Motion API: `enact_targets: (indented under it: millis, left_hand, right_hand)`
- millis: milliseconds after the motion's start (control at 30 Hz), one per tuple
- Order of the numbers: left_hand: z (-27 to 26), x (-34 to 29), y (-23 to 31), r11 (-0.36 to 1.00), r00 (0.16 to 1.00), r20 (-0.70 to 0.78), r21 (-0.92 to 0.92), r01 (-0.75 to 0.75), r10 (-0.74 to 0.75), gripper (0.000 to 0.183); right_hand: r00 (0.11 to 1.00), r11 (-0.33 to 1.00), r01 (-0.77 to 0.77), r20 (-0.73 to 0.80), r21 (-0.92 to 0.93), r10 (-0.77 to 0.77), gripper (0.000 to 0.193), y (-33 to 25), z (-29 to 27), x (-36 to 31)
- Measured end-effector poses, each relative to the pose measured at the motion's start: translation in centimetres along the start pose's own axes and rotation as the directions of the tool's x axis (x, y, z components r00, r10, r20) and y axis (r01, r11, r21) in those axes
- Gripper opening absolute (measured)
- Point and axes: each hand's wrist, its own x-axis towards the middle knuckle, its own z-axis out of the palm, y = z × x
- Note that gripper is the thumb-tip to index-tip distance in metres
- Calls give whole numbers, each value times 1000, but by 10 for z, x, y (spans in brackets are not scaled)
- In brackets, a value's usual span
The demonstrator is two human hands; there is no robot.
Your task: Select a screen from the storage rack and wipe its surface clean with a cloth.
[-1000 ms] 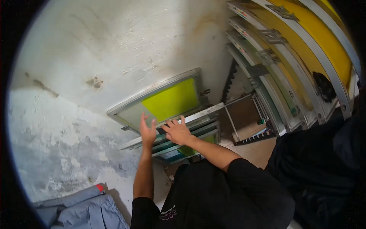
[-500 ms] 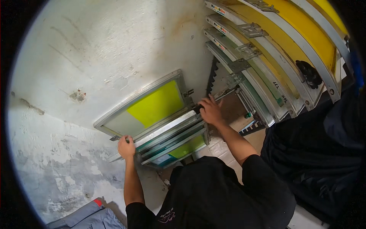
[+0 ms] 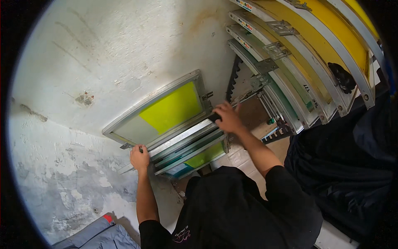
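Observation:
My left hand (image 3: 140, 157) is closed over the left end of a metal-edged screen printing frame (image 3: 182, 136). At the other end of that frame, my right hand (image 3: 227, 118) has its fingers curled over the corner, next to a small black piece (image 3: 214, 117). Behind it, a screen frame with a bright yellow-green panel (image 3: 172, 108) leans against the wall. Closer to my body stand several more frames, and the front one (image 3: 203, 155) has green and blue mesh. The lower parts of the held frame are hidden by these.
Several large curved-looking yellow and green screen frames (image 3: 306, 62) stack up at the right, with metal hinge clamps and a black item (image 3: 342, 77) on them. Black cloth (image 3: 340, 166) hangs below. A rough white wall (image 3: 83, 62) rises at left; grey fabric (image 3: 99, 234) lies lower left.
The whole view has shifted slightly. Both hands stay at the two ends of the same frame, and the fingers of my right hand have settled a little lower over its corner.

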Motion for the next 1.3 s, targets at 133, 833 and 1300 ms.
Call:
enact_targets:
  millis: [133,833,1300]
  left_hand:
    - [0,-5,-1,999,999,-23,-13,-42,42,26]
    - [6,3,-7,981,976,-126,-56,-184,176,23]
    - [3,11,-5,984,984,-50,-38,-175,173,25]
  right_hand:
    - [994,991,-106,-6,77,107,38,26,-17,3]
    - [980,969,-187,-100,-159,173,46,-38,8,1]
    - [957,957,288,-21,-30,-288,50,-223,98,-6]
